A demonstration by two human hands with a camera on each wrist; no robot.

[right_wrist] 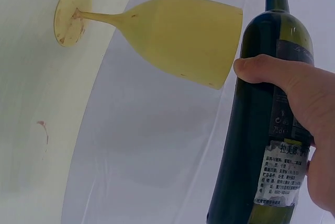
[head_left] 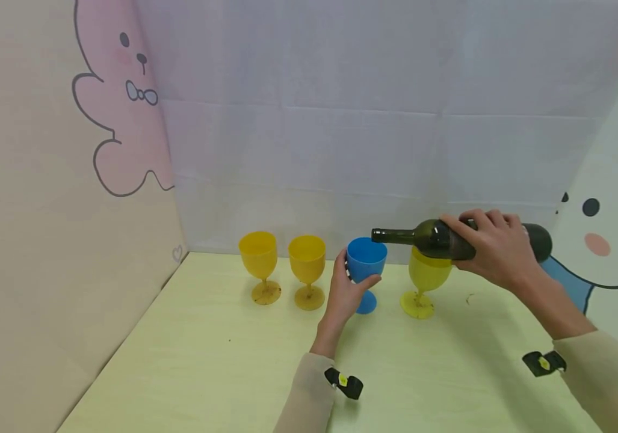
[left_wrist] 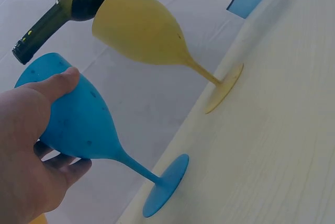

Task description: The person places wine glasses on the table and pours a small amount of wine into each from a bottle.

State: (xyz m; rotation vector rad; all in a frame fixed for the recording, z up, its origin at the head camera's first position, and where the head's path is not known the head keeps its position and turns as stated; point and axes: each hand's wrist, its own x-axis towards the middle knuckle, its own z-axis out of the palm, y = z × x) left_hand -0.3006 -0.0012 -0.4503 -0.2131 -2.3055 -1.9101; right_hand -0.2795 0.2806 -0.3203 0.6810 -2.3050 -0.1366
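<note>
A blue goblet (head_left: 366, 258) stands upright on the table, and my left hand (head_left: 345, 288) grips its bowl, thumb on the near side and fingers round the other. My right hand (head_left: 495, 246) holds a dark green wine bottle (head_left: 438, 239) by its body, lying almost level. The bottle's mouth is just above the blue goblet's right rim. No liquid stream shows. Under the bottle stands a light yellow goblet (head_left: 426, 273), its rim partly hidden. In the right wrist view a white printed label (right_wrist: 282, 174) shows on the bottle (right_wrist: 246, 130).
Two darker yellow goblets (head_left: 307, 261) (head_left: 259, 252) stand in a row left of the blue one. The pale table (head_left: 206, 373) meets a white cloth backdrop (head_left: 298, 150) behind the goblets. Side walls with cartoon animals rise at left and right. Small reddish marks lie on the table.
</note>
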